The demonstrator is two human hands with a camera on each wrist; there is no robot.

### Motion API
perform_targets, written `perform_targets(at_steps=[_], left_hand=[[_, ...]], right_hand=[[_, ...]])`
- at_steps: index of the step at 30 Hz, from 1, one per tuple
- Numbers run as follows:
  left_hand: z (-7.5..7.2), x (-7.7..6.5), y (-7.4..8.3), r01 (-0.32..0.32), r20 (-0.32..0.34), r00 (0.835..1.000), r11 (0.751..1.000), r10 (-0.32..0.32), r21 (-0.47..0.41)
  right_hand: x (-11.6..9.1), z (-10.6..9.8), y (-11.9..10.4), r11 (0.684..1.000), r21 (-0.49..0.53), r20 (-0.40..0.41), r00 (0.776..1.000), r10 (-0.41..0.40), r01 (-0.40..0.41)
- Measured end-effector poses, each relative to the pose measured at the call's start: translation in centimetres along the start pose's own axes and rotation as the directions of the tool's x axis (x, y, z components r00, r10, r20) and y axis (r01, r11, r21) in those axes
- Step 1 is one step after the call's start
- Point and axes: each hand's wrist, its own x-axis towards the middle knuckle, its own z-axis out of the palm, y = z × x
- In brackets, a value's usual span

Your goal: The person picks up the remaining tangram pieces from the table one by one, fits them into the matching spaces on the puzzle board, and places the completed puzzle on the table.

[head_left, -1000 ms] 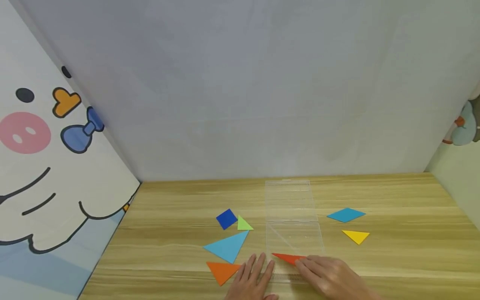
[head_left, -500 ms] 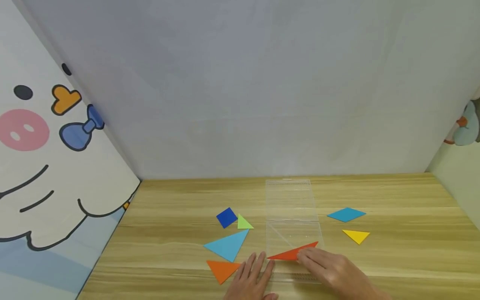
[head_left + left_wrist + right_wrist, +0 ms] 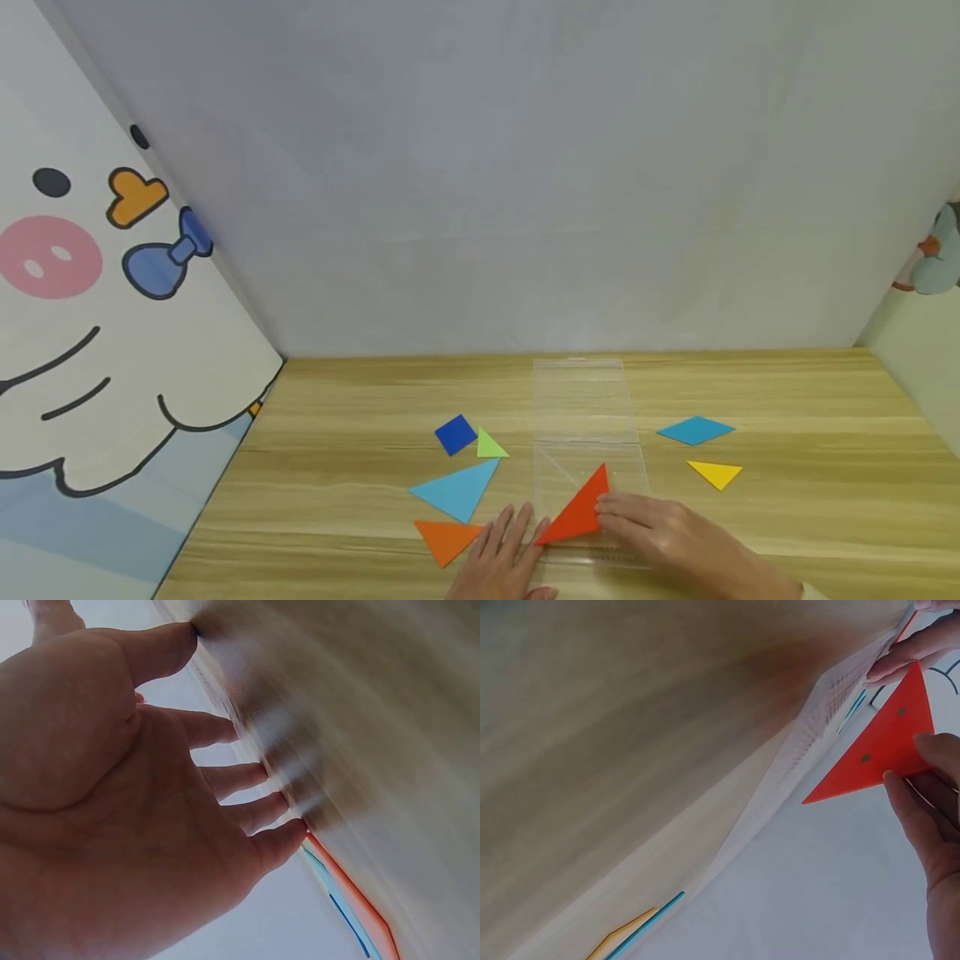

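My right hand [image 3: 667, 533] pinches a red triangle tile [image 3: 581, 515] between thumb and fingers, above the near half of a clear plastic case [image 3: 585, 404] lying unfolded on the table. In the right wrist view two small dark spots mark the face of the red triangle [image 3: 877, 754], which is raised off the table. My left hand [image 3: 495, 562] rests with spread, fairly straight fingers at the case's near left edge; the left wrist view shows its fingertips on the tabletop. Next to its little finger lies an orange triangle [image 3: 445, 540].
On the left lie a light blue triangle [image 3: 459, 492], a small green triangle [image 3: 490, 446] and a dark blue square [image 3: 456, 435]. Right of the case are a blue parallelogram [image 3: 696, 430] and a yellow triangle [image 3: 716, 473]. A pale wall [image 3: 570, 183] stands behind the table.
The right hand has turned the red triangle: its far corner swung up and away, and more of its face shows now. The left hand has stayed in place.
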Motion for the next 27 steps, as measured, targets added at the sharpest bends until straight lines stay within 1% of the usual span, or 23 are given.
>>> perform_targets(at_steps=[3, 7, 10, 14, 16, 20, 22, 24, 27], left_hand=[[0.05, -0.02, -0.16, -0.018, -0.013, 1.0, 1.0, 0.018, -0.01], [0.19, -0.04, -0.36, -0.043, -0.038, 0.998, 0.999, 0.043, -0.002], [0.31, -0.05, -0.42, -0.05, -0.06, 0.997, 0.999, 0.051, 0.015], [0.37, -0.09, -0.56, -0.056, -0.08, 0.995, 0.998, 0.056, -0.001], [0.37, -0.09, -0.7, -0.064, -0.076, 0.995, 0.998, 0.061, -0.029], [0.29, -0.07, -0.84, -0.066, -0.055, 0.997, 0.996, 0.063, -0.054], [0.3, -0.09, -0.86, -0.069, -0.062, 0.996, 0.997, 0.067, -0.036], [0.27, -0.12, -0.88, -0.072, -0.073, 0.995, 0.997, 0.071, -0.024], [0.27, -0.1, -0.94, -0.084, -0.094, 0.992, 0.996, 0.082, -0.012]], right_hand=[[-0.29, 0.07, 0.29, 1.0, -0.027, 0.002, 1.0, 0.007, -0.007], [-0.43, 0.1, 0.59, 0.999, -0.026, -0.013, 1.0, 0.019, -0.019], [-0.43, 0.08, 0.79, 0.999, -0.041, -0.028, 1.0, -0.004, 0.003], [-0.49, 0.04, 0.92, 0.997, -0.068, -0.044, 0.998, -0.041, 0.038], [-0.55, -0.01, 0.88, 0.997, -0.067, -0.035, 0.999, -0.039, 0.037], [-0.53, -0.04, 0.88, 0.998, -0.061, -0.018, 0.999, -0.035, 0.034], [-0.46, 0.02, 0.92, 0.998, -0.057, -0.019, 0.999, -0.039, 0.037], [-0.43, 0.15, 1.02, 0.997, -0.054, -0.036, 0.998, -0.051, 0.049], [-0.5, 0.26, 1.05, 0.998, -0.045, -0.045, 0.998, -0.047, 0.045]])
